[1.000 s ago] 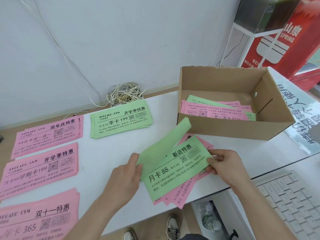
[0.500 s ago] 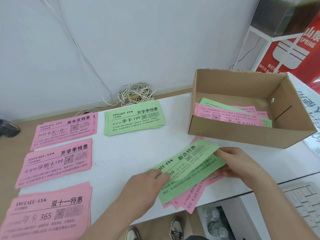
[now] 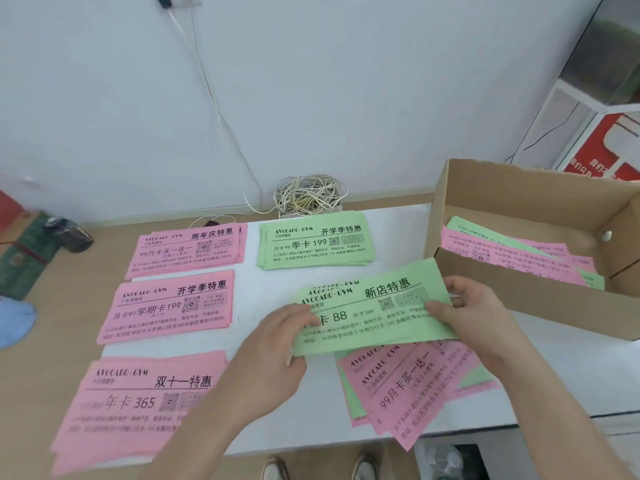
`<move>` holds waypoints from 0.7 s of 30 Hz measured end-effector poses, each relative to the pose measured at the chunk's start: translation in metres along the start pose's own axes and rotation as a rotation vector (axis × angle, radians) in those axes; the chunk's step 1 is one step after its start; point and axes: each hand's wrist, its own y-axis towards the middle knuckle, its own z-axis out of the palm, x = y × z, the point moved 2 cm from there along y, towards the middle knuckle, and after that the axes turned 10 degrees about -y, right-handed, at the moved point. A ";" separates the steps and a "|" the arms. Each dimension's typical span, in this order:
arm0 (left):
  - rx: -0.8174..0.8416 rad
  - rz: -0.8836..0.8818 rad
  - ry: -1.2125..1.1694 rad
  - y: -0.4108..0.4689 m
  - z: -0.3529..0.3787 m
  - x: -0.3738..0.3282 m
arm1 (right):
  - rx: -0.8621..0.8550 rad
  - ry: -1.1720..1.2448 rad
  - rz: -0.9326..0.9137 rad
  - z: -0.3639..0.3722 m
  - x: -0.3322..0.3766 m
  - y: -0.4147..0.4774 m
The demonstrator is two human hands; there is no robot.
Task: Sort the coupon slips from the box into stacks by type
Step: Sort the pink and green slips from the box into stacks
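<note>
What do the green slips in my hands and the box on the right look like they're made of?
The green slips: most likely thin matte coloured paper; they curve where held and show no gloss. The box: probably brown cardboard, dull and unprinted, with a folded flap and raw cut edges.

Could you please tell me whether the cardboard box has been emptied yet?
Not empty. The box is open-topped, and pink and green slips lie inside it.

We read AVOCADO-GYM, 新店特惠 and 88 on the held green slip (image 3: 374, 317), 季卡 199 on the green stack (image 3: 315, 242), 周年庆特惠 on the far pink stack (image 3: 188, 249), 学期卡 199 on the middle pink stack (image 3: 169, 304), and 双十一特惠 and 年卡 365 on the near pink stack (image 3: 138, 400).
</note>
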 end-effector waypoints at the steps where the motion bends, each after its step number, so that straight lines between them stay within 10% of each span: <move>1: -0.027 -0.009 0.013 -0.001 -0.011 0.000 | -0.009 0.004 0.004 0.013 0.004 0.005; 16: 0.177 -0.185 0.382 0.022 0.011 0.049 | -0.113 -0.679 -0.167 0.061 -0.003 0.017; 21: 0.165 -0.155 0.464 0.020 0.016 0.033 | 0.136 -1.020 -0.098 0.007 -0.050 -0.011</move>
